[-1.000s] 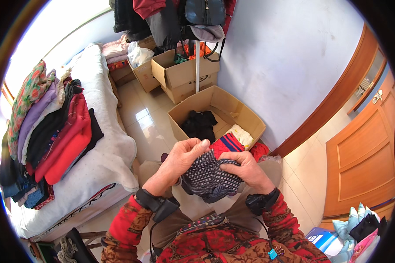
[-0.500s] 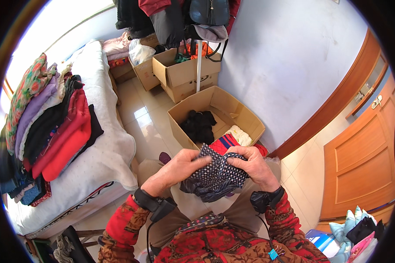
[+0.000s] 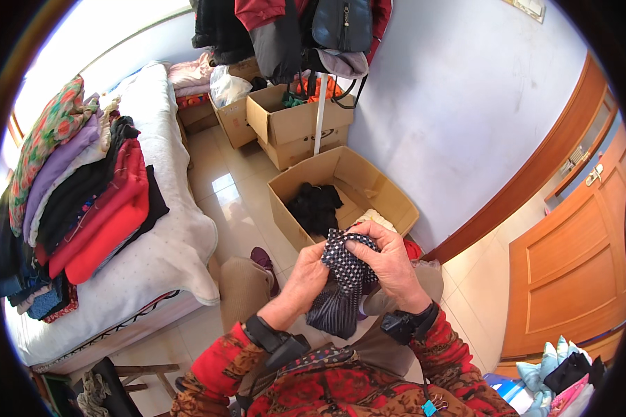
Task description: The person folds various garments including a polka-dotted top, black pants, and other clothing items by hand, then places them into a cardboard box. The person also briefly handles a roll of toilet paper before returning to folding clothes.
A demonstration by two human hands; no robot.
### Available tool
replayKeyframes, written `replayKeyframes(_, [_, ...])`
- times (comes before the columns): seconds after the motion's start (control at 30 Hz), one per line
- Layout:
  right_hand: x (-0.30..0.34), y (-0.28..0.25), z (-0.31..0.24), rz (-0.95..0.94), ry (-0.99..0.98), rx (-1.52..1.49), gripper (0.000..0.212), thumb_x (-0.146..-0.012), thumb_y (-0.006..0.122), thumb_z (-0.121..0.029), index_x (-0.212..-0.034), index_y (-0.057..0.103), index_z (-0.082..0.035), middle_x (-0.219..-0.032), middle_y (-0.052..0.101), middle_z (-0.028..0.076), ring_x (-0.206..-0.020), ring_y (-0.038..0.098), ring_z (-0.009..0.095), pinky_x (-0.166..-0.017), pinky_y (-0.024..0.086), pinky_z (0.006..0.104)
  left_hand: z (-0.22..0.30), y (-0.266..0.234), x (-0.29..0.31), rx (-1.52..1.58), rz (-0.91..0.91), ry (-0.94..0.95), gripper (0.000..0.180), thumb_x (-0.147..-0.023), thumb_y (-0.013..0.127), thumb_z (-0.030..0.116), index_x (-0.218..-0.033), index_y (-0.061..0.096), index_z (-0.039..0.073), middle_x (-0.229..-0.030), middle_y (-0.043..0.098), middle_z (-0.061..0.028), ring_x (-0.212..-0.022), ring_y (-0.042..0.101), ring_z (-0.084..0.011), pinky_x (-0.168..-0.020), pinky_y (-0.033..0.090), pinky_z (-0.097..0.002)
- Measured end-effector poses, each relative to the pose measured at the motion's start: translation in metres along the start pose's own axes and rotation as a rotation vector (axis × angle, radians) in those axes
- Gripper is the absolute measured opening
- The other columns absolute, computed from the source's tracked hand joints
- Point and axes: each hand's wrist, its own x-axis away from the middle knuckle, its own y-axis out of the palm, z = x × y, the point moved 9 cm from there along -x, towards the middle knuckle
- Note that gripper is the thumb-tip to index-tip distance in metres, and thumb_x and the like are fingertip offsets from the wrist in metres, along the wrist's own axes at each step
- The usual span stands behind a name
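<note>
Both forearms, in red-and-brown patterned sleeves (image 3: 219,361), reach up from the lower edge, the left angled toward 1 o'clock and the right toward 11 o'clock, so the hands nearly meet below the view's centre. The left hand (image 3: 302,279) is curled against the cloth's 9 o'clock side, gripping its edge, its fingertips mostly hidden. The right hand (image 3: 394,270) pinches the 2 o'clock side, thumb pressed on the front and fingers behind.

Between them, a black-and-white checked cloth (image 3: 346,267) is held off the floor, toward 5 o'clock from the view's centre, with the open cardboard box (image 3: 389,184) beyond it at 12 o'clock. Its upper part is bunched and folded; a darker, finely striped portion (image 3: 332,314) hangs loosely toward 6 o'clock.

A second ago the cloth was spread wider between hands set farther apart, and the left thumb stood raised. Now it is gathered narrower, and more of the purple shoe (image 3: 263,261), at 10 o'clock from the cloth, shows.
</note>
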Motion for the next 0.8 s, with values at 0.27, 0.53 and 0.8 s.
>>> replayKeyframes(0.27, [0.006,-0.019,0.019,0.181,-0.189,0.141,0.008,-0.091,0.063,-0.002,-0.098,0.06,-0.002,-0.088,0.064,-0.001,-0.077,0.059,0.003,-0.07,0.048,0.0188,-0.017,0.001,0.012,0.043,0.186,0.005,0.036,-0.104,0.042,0.029,-0.123,0.058,0.003,-0.105,0.064,0.0023,-0.091,0.058,-0.003,-0.079,0.047,-0.021])
replayKeyframes(0.53, [0.005,-0.02,0.023,0.207,-0.245,0.216,0.009,-0.09,0.062,-0.001,-0.098,0.057,-0.002,-0.088,0.064,0.001,-0.078,0.059,0.005,-0.07,0.049,0.0196,-0.015,0.008,0.014,0.086,0.131,-0.033,0.042,-0.104,0.041,0.032,-0.131,0.052,0.001,-0.118,0.06,-0.0041,-0.108,0.055,-0.0108,-0.096,0.042,-0.0255])
replayKeyframes(0.8, [0.005,-0.021,0.026,0.013,-0.143,0.255,0.012,-0.091,0.063,-0.001,-0.102,0.058,-0.001,-0.093,0.065,0.001,-0.086,0.059,0.005,-0.076,0.049,0.021,-0.003,-0.007,0.011,0.034,0.206,0.015,0.035,-0.103,0.044,0.02,-0.129,0.055,0.0,-0.114,0.065,-0.0062,-0.104,0.06,-0.0116,-0.091,0.046,-0.026])
